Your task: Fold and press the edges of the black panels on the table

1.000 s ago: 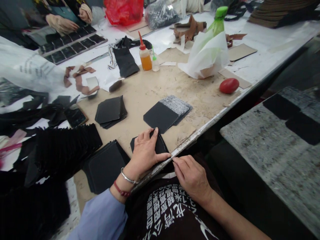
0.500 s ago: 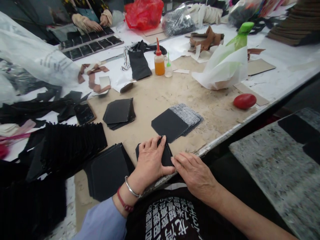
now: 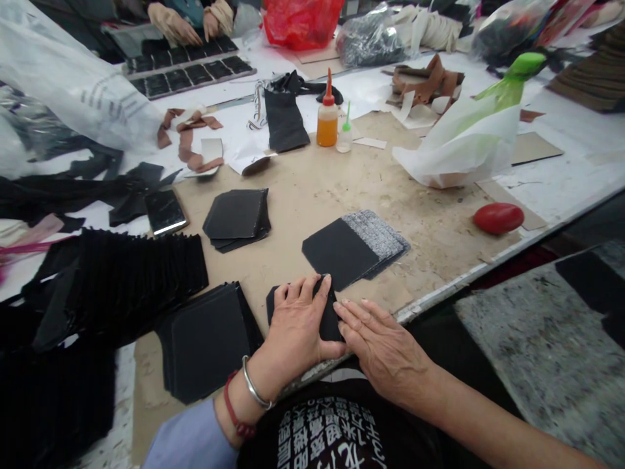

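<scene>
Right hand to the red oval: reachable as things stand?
Likely yes. The right hand only has its fingertips at the edge of the black piece, and nothing tall stands between it and the red oval. A slight lean may be needed.

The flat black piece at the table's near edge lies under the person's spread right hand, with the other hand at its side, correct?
Not quite: the head view shows the spread left hand over the flat black piece; the right hand is the one at its side.
</scene>
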`<state>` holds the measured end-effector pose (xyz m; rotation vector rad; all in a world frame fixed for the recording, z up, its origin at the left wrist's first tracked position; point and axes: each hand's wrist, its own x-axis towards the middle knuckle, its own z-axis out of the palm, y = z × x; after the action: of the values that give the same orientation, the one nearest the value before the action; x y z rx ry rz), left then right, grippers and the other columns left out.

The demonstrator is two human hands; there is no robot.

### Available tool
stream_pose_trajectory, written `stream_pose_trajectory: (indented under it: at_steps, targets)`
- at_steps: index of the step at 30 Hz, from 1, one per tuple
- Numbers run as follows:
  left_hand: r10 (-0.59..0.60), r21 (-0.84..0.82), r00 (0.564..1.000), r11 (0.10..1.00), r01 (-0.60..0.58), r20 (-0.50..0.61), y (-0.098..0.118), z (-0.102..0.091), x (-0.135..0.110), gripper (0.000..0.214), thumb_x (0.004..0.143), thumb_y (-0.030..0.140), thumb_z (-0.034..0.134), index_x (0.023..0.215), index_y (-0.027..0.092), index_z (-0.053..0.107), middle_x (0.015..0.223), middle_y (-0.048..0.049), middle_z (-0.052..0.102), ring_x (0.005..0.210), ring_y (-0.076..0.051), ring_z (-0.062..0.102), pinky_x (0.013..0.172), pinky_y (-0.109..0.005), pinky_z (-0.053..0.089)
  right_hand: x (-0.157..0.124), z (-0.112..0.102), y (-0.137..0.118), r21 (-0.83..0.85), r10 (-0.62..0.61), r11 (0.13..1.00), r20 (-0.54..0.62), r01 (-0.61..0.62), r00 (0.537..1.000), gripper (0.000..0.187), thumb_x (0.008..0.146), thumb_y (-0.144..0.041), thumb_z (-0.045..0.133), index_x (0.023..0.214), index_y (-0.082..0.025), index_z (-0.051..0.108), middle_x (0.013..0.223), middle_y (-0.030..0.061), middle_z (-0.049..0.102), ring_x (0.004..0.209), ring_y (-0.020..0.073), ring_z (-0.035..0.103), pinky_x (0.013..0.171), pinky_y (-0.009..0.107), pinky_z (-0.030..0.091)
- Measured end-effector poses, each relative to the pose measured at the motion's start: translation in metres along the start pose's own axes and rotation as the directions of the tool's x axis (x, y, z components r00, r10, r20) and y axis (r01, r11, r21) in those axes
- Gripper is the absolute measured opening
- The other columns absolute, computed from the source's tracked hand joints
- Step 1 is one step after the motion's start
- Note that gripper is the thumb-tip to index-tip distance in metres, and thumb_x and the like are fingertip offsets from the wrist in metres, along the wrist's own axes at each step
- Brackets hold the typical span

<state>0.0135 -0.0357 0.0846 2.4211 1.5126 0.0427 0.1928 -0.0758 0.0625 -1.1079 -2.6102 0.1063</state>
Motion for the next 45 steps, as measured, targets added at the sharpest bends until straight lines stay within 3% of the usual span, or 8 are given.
stream_pose_trajectory:
  at_steps: [8, 13, 18, 26, 33, 37, 41, 45]
  targets:
    - [-0.003, -0.039, 1.0, 0.999, 0.003, 0.012, -0.002, 0.0, 0.001, 0.104, 0.054, 0.072, 0.062, 0.137, 0.017, 0.034, 0.135, -0.0154, 0.042, 0.118, -0.034, 0.036, 0.097, -0.05, 0.022, 0.017, -0.021, 0.01, 0.17, 0.004, 0.985, 0.206, -0.04, 0.979, 0.03, 0.065, -0.009, 0.048, 0.093, -0.014, 0.058, 0.139, 0.0174, 0.04, 0.137, 0.0251, 0.02, 0.112, 0.047, 0.014]
    - [0.013, -0.044, 1.0, 0.999, -0.013, 0.001, -0.004, 0.0, 0.001, 0.106, 0.052, 0.074, 0.062, 0.137, 0.016, 0.034, 0.136, -0.0161, 0.041, 0.119, -0.034, 0.035, 0.097, -0.05, 0.022, 0.021, -0.026, 0.017, 0.207, -0.008, 0.977, 0.232, -0.042, 0.973, 0.038, 0.063, -0.01, 0.047, 0.1, -0.014, 0.058, 0.136, 0.0135, 0.045, 0.134, 0.0241, 0.027, 0.112, 0.048, 0.013]
    - [0.031, -0.022, 0.999, 0.999, -0.032, -0.033, -0.005, 0.003, -0.001, 0.107, 0.052, 0.075, 0.061, 0.136, 0.015, 0.034, 0.135, -0.017, 0.042, 0.118, -0.034, 0.036, 0.096, -0.05, 0.023, 0.029, -0.021, 0.033, 0.123, 0.015, 0.992, 0.216, -0.042, 0.976, 0.062, 0.067, -0.006, 0.043, 0.128, -0.009, 0.045, 0.134, 0.0117, 0.048, 0.127, 0.0257, 0.035, 0.105, 0.046, 0.029]
    - [0.042, -0.007, 0.999, 0.999, -0.042, -0.029, -0.005, 0.0, -0.002, 0.106, 0.054, 0.077, 0.058, 0.136, 0.015, 0.034, 0.136, -0.0171, 0.041, 0.119, -0.034, 0.037, 0.096, -0.05, 0.025, 0.027, -0.018, 0.039, -0.037, -0.095, 0.994, 0.249, 0.107, 0.964, 0.042, 0.082, -0.014, 0.048, 0.124, -0.015, 0.051, 0.131, 0.0123, 0.051, 0.124, 0.03, 0.038, 0.099, 0.048, 0.032]
    - [0.053, 0.024, 0.997, 0.998, -0.052, -0.061, -0.005, 0.002, -0.004, 0.102, 0.056, 0.074, 0.059, 0.135, 0.015, 0.036, 0.136, -0.0167, 0.041, 0.12, -0.032, 0.037, 0.099, -0.052, 0.022, 0.008, -0.028, 0.022, 0.006, -0.241, 0.968, 0.276, 0.249, 0.93, 0.035, 0.088, -0.019, 0.043, 0.12, -0.011, 0.054, 0.125, 0.0094, 0.056, 0.118, 0.0256, 0.044, 0.1, 0.042, 0.032]
    - [0.063, 0.033, 0.996, 0.998, -0.061, -0.058, -0.004, 0.003, -0.003, 0.117, 0.045, 0.08, 0.06, 0.136, 0.012, 0.034, 0.136, -0.0191, 0.041, 0.119, -0.034, 0.037, 0.099, -0.053, 0.021, -0.012, -0.036, 0.009, 0.064, -0.275, 0.961, 0.257, 0.268, 0.926, 0.034, 0.087, -0.021, 0.045, 0.118, -0.015, 0.056, 0.123, 0.008, 0.058, 0.115, 0.0253, 0.047, 0.097, 0.043, 0.036]
    - [0.075, 0.003, 0.997, 0.997, -0.075, -0.022, -0.006, -0.001, -0.002, 0.119, 0.045, 0.08, 0.059, 0.138, 0.012, 0.031, 0.137, -0.021, 0.038, 0.121, -0.036, 0.035, 0.098, -0.055, 0.022, -0.025, -0.038, -0.005, 0.126, -0.119, 0.987, 0.121, 0.104, 0.985, 0.033, 0.084, -0.013, 0.043, 0.114, -0.015, 0.057, 0.113, 0.0099, 0.061, 0.107, 0.023, 0.051, 0.091, 0.04, 0.043]
    - [0.062, -0.152, 0.998, 0.987, -0.058, 0.026, -0.015, -0.009, 0.006, 0.07, 0.075, 0.055, 0.054, 0.134, 0.019, 0.04, 0.134, -0.0156, 0.043, 0.12, -0.032, 0.038, 0.096, -0.052, 0.027, -0.026, -0.03, -0.019, 0.197, 0.166, 0.967, -0.004, -0.162, 0.986, 0.038, 0.081, -0.003, 0.035, 0.111, -0.013, 0.056, 0.102, 0.0103, 0.063, 0.099, 0.0205, 0.056, 0.088, 0.037, 0.048]
